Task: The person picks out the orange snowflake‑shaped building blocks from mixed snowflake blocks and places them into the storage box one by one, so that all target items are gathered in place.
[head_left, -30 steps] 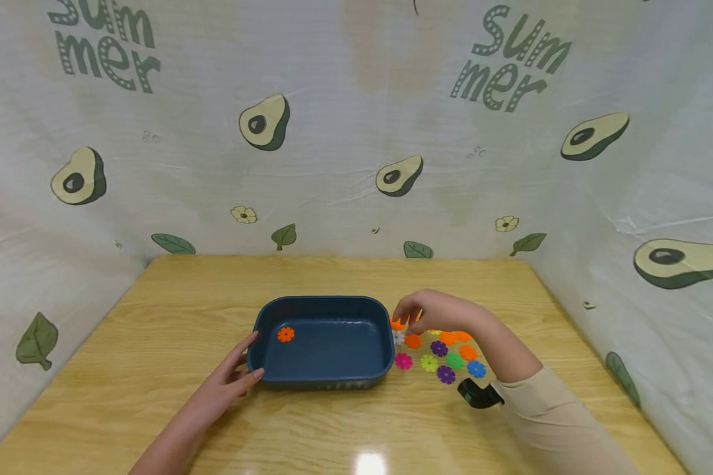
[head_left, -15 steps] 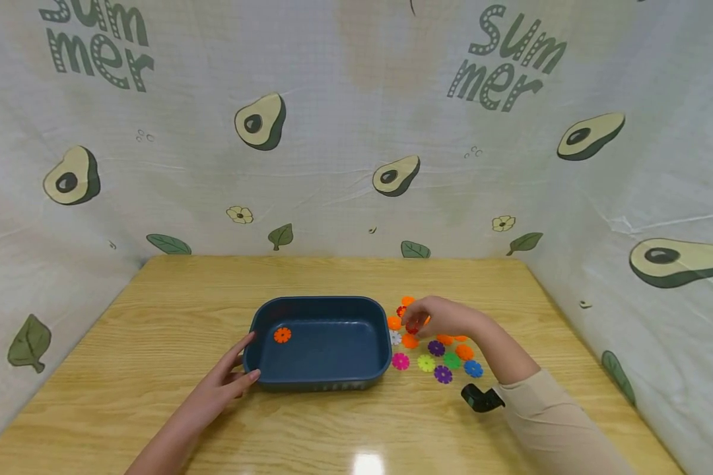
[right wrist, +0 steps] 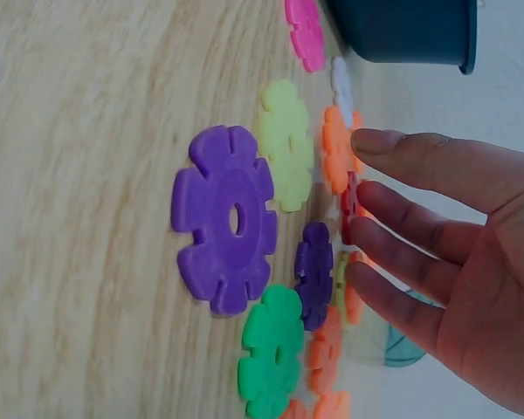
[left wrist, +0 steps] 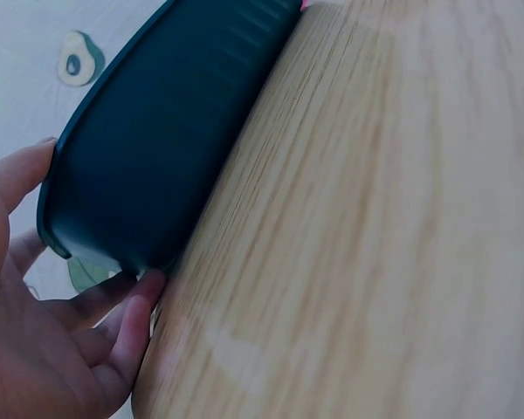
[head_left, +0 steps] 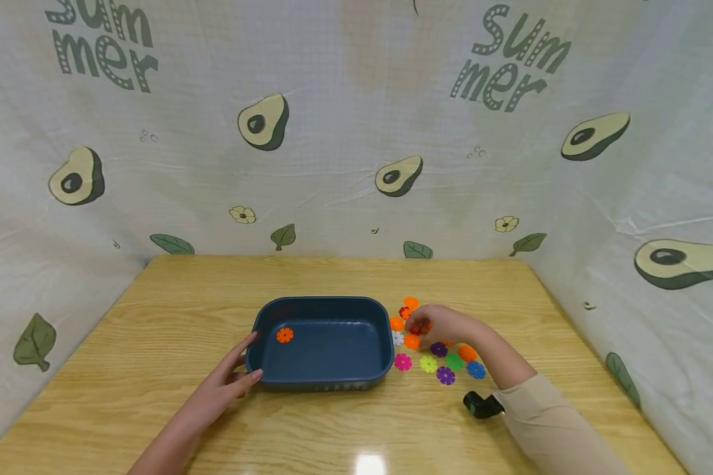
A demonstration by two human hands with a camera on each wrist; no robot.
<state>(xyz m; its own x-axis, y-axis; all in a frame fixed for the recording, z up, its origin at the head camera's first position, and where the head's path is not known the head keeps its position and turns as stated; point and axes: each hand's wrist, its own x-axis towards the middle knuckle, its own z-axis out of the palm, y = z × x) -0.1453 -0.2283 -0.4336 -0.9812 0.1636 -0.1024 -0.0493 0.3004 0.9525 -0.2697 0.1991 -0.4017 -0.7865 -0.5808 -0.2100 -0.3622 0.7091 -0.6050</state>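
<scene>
My left hand (head_left: 228,381) holds the left end of a dark blue rectangular plastic bin (head_left: 321,380), its fingertips at the rim. The left wrist view shows the thumb and fingers around that end of the bin (left wrist: 140,148). Inside the bin lies one orange snowflake disc (head_left: 284,335). To the bin's right, my right hand (head_left: 442,321) hovers low over scattered snowflake discs, fingers spread and bent a little. Its fingertips are right at a red disc (right wrist: 349,208) and an orange disc (right wrist: 335,150), with nothing gripped between them. The hand hides some discs in the head view.
Nearer the front lie purple (head_left: 445,375), yellow (head_left: 428,364), green (head_left: 454,361), blue (head_left: 476,369) and pink (head_left: 403,361) discs. A black device (head_left: 481,405) sits at the right sleeve. Avocado-print cloth (head_left: 333,132) encloses the wooden table (head_left: 214,284) at the back and sides.
My right hand has shifted right and slightly toward the front, away from the bin, uncovering red and orange discs at the back. The left hand stays at the bin.
</scene>
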